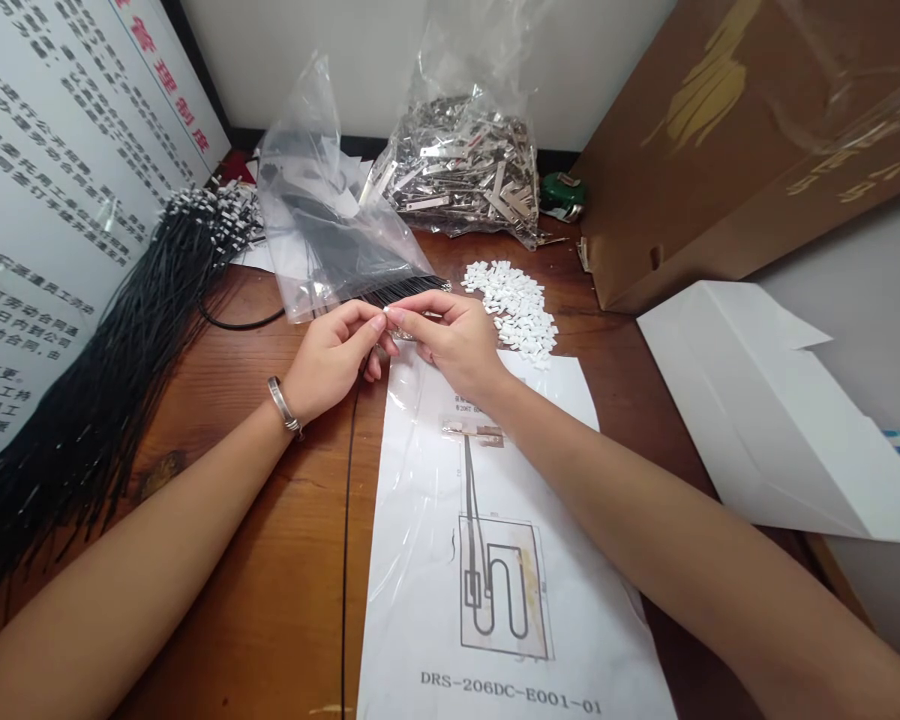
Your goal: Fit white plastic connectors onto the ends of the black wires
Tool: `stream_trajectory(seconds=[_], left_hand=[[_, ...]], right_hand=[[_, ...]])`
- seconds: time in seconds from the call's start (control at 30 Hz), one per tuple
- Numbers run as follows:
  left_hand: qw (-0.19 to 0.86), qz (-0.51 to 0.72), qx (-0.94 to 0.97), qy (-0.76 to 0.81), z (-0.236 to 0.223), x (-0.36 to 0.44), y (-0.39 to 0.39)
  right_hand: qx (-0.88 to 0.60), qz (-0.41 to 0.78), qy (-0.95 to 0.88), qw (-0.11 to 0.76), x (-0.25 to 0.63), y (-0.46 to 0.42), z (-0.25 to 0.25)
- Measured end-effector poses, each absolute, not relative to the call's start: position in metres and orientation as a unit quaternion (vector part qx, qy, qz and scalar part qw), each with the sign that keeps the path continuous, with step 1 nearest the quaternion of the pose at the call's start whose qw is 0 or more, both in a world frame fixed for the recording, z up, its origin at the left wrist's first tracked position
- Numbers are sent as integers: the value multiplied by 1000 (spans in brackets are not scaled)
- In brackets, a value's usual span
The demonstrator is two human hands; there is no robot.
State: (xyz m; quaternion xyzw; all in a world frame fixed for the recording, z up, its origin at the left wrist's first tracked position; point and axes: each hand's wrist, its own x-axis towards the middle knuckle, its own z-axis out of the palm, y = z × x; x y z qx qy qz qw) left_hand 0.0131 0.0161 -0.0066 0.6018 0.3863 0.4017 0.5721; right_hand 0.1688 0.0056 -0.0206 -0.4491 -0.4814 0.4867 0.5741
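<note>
My left hand point(332, 360), wearing a metal bracelet point(284, 408) at the wrist, is closed in a pinch around a thin black cable point(351, 480). From those fingers the cable hangs down over the wooden table toward the bottom edge. Opposite it, my right hand point(456, 342) pinches a tiny white connector housing point(387, 311), and the fingertips of both hands meet there. The joint between cable end and housing is mostly hidden by the fingers. Just beyond my right hand lies a heap of small white housings point(511, 305). Black cables with metal ends point(412, 288) lie behind my hands.
A printed drawing sheet point(420, 600) lies under my right forearm. A clear bag of metal strips point(457, 180) stands at the back beside a green roll point(562, 195). Bundled black cables point(112, 400) lie left; a brown box point(667, 170) and white carton point(757, 420) stand right.
</note>
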Motion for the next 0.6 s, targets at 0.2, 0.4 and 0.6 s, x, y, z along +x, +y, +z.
stream_trajectory(seconds=[0.2,0.4,0.6], left_hand=[[569,400,601,394,-5,13,15],[567,399,593,408,-3,15,14],[567,400,588,416,-2,15,14]], right_hand=[[-453,484,-491,565,170,5,-20],[-437,490,-491,573,170,6,-21],[-435,490,-491,574,170,5,-22]])
